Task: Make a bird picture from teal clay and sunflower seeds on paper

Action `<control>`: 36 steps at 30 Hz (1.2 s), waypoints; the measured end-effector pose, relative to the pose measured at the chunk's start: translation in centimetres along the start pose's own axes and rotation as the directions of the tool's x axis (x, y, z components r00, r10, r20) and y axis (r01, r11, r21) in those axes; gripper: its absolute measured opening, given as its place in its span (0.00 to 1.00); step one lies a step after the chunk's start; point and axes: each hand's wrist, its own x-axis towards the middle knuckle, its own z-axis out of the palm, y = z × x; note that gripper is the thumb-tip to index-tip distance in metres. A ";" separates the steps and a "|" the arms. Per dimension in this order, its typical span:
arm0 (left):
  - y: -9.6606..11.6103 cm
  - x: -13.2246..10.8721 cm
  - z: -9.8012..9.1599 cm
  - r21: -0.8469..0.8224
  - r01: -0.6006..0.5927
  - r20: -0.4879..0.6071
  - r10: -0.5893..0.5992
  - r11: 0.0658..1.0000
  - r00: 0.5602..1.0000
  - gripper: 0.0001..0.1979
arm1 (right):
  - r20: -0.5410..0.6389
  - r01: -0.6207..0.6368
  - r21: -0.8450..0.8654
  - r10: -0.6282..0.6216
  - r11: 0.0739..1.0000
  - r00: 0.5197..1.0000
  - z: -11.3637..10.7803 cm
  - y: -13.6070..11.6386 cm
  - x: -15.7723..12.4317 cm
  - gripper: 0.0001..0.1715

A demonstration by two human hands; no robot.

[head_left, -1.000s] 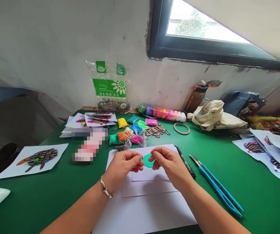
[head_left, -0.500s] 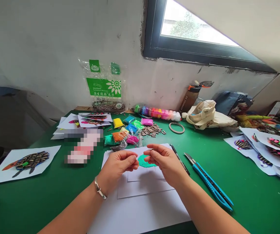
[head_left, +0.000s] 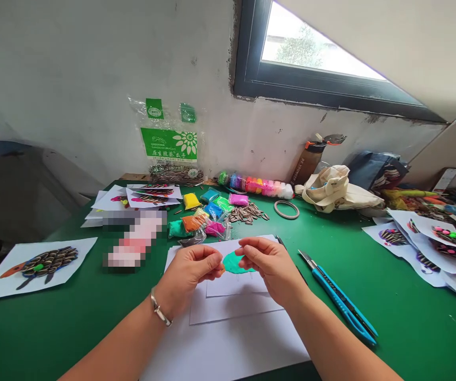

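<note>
Over the sheets of white paper [head_left: 228,346], my left hand [head_left: 190,267] is closed in a pinch. A tiny orange bit [head_left: 223,269] shows at its fingertips, too small to name surely. My right hand [head_left: 267,262] faces it a short gap away, thumb and fingers bent together; whatever they hold, if anything, is hidden. Behind and between the hands, a flat turquoise clay shape [head_left: 233,263] lies on the top sheet, partly covered by the right fingers. Thin drawn lines run below this shape.
A blue utility knife [head_left: 341,301] and a dark pen [head_left: 291,257] lie to the right. Clay packets [head_left: 193,223], sunflower seeds [head_left: 249,212] and a tape roll [head_left: 286,209] sit behind. Seed-decorated pictures [head_left: 41,264] lie left, others [head_left: 430,243] right. A bottle [head_left: 307,161] stands by the wall.
Both hands stay nearly in place above the paper. The left fingertips have shifted slightly, and the orange bit now shows there. The whole view has moved a little.
</note>
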 end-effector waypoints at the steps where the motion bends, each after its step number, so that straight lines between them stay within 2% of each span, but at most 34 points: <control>1: -0.1 0.0 0.0 -0.015 0.008 0.005 -0.008 1.000 1.000 0.15 | 0.006 -0.016 0.015 0.016 1.000 1.000 0.1 0.0 0.0 0.20; 4: -0.1 0.0 0.1 -0.045 0.046 -0.015 -0.046 0.998 0.999 0.18 | 0.002 -0.040 0.029 0.040 0.999 0.999 0.3 0.1 0.0 0.24; 9: 0.1 0.0 0.1 0.010 0.035 -0.029 -0.035 0.999 0.999 0.18 | 0.026 0.005 -0.097 -0.003 0.995 1.000 0.3 -0.1 0.0 0.17; 14: 0.1 0.1 0.0 -0.009 0.026 -0.027 -0.026 1.000 0.999 0.18 | 0.018 0.016 -0.057 -0.015 0.998 1.000 0.2 -0.3 -0.1 0.14; 19: -0.1 0.1 0.0 -0.025 0.045 -0.002 -0.045 0.999 0.999 0.17 | -0.005 -0.051 0.009 0.051 0.999 0.999 0.5 -0.2 -0.1 0.22; 26: 0.1 0.1 0.0 0.026 0.042 -0.054 -0.040 0.999 0.998 0.21 | 0.064 0.015 -0.150 -0.006 0.989 0.998 0.4 -0.1 -0.3 0.18; 32: -0.2 0.3 -0.1 -0.009 0.025 -0.018 -0.025 1.000 1.000 0.18 | 0.028 0.019 -0.095 -0.016 0.995 0.999 0.2 0.0 -0.2 0.14; 36: -0.7 0.4 -0.2 -0.051 0.040 0.001 -0.040 0.998 0.999 0.16 | 0.001 -0.034 -0.016 0.034 0.999 0.999 0.4 0.1 -0.1 0.21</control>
